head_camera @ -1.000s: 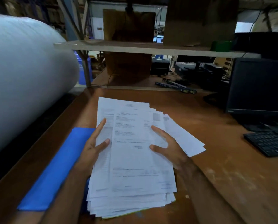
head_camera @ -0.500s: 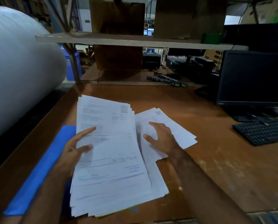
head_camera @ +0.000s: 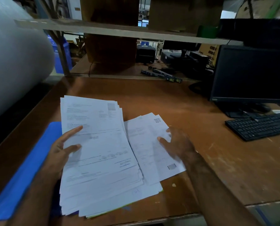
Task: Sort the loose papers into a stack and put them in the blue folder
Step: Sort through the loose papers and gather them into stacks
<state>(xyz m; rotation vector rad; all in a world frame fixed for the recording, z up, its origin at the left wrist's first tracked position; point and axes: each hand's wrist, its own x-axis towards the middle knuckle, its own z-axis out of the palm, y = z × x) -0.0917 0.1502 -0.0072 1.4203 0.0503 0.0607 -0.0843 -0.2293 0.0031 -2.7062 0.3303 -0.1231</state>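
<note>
A thick, slightly fanned stack of printed white papers (head_camera: 100, 157) lies on the brown desk, partly over the blue folder (head_camera: 26, 173) at the left. My left hand (head_camera: 62, 147) rests on the stack's left edge, with thumb and index finger on top of the sheets. A few loose sheets (head_camera: 149, 144) lie beside the stack on the right, their left edges tucked under it. My right hand (head_camera: 176, 144) is blurred and lies on the right edge of these sheets, fingers fairly straight.
A large white roll (head_camera: 13, 62) fills the left side. A dark monitor (head_camera: 250, 74) and black keyboard (head_camera: 260, 126) stand at the right. A shelf board (head_camera: 119, 31) runs above the desk's back. The desk's front edge (head_camera: 168, 216) is close below the stack.
The stack has shifted left under my left hand. My right hand has drawn a few sheets out to the right, and they now lie apart beside the stack.
</note>
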